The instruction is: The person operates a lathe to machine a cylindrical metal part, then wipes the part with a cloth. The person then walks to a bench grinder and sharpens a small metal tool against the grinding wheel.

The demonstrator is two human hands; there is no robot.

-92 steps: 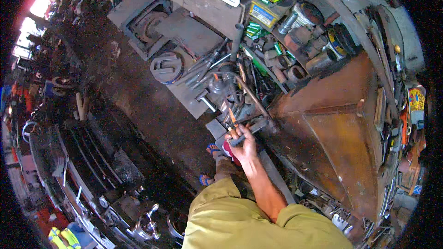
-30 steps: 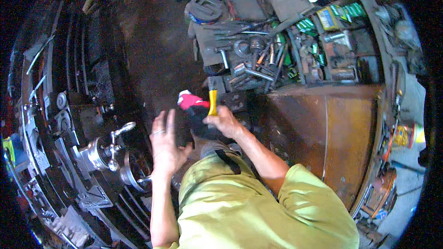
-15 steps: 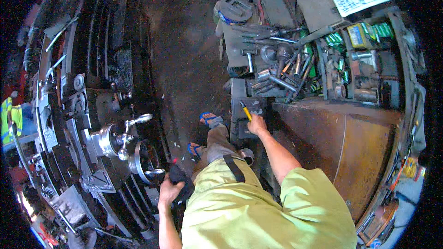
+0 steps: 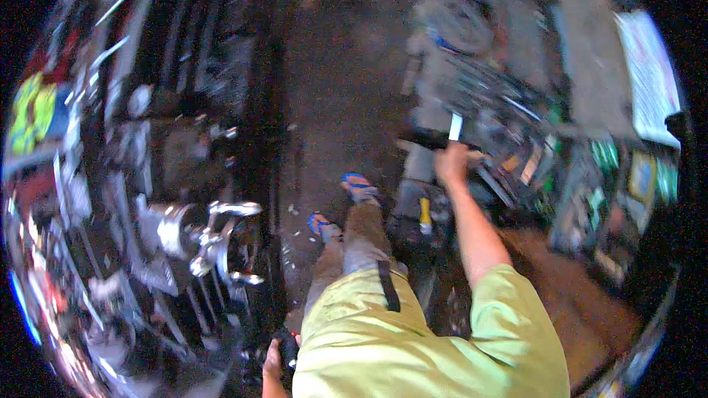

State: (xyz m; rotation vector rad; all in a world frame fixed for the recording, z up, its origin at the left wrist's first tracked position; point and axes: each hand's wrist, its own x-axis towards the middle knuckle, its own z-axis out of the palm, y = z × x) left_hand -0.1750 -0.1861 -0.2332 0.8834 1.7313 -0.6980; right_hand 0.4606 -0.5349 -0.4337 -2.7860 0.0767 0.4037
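My right hand [image 4: 451, 163] reaches out over the tool bench, blurred by motion, its fingers closed by the lower end of a bright, straight metal tool [image 4: 456, 127]. A dark bar-like shape [image 4: 422, 138] shows beside these fingers; whether it is part of that tool I cannot tell. Nearer to me, a yellow-handled tool [image 4: 425, 214] lies on a dark block. Low by my left side, my left hand [image 4: 273, 360] is closed round a dark object [image 4: 286, 342] with a bit of red near it; its kind is not clear.
A lathe-like machine with shiny handwheels and crank handles [image 4: 221, 239] stands on my left. To my right are piled tools [image 4: 509, 114], a brown metal cabinet [image 4: 560, 280] and a printed sheet [image 4: 649, 77]. Small scraps lie on the dark floor [image 4: 324, 96] between.
My right hand has let go of the yellow-handled tool, left it on the dark block and moved forward to the bright metal tool. My left hand has drawn back toward me with the dark object.
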